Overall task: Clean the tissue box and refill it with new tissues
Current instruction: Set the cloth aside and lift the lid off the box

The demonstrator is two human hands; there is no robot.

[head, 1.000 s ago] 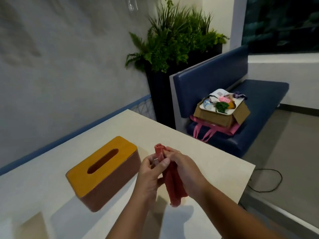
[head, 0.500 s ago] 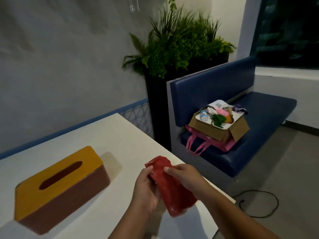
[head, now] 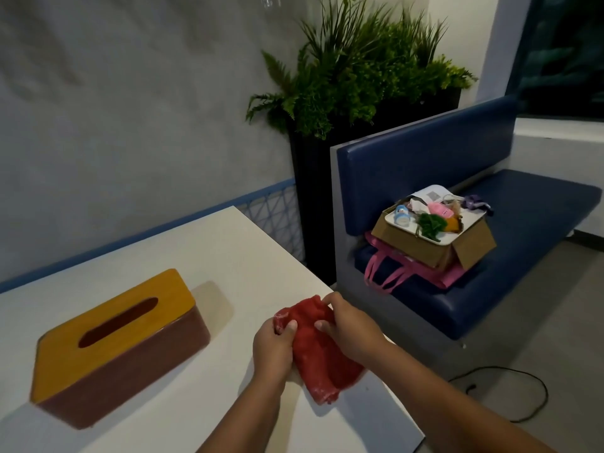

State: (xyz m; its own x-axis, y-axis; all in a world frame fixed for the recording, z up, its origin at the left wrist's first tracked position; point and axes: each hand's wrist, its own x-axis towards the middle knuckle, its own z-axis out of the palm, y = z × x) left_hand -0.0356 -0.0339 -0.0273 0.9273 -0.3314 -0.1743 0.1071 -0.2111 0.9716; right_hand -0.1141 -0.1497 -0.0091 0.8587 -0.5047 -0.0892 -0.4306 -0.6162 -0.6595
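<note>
1. Nearest, two bare forearms reach in from the bottom over the white table point(head: 202, 256), and the hands sit close together by the table's right edge.
2. The left hand point(head: 273, 346) curls its fingers round the left side of a red cloth point(head: 322, 358), with the thumb pressed on top.
3. The right hand point(head: 351, 331) pinches the same cloth from the right, its fingertips at the cloth's far end. Both hands are thus clamped on the cloth, which is bunched and folded, its near end lying on the table.
4. The tissue box point(head: 114, 351) stands on the table left of the hands and apart from them, toward the table's left side. It has dark brown walls and a yellow-orange lid in place, with the long dark slot facing up.
5. Beyond the table's right edge, a black cable point(head: 523, 392) loops on the grey floor.
6. Farther off is a blue padded bench point(head: 510, 289). On its seat an open cardboard box point(head: 470, 251) holds a white tray of small colourful things and rests on a pink bag point(head: 389, 277), whose handles hang over the seat's front.
7. Farthest, a tall dark planter point(head: 310, 197) of green plants stands past the table's far right corner, between the bench back and the grey wall point(head: 114, 109).
</note>
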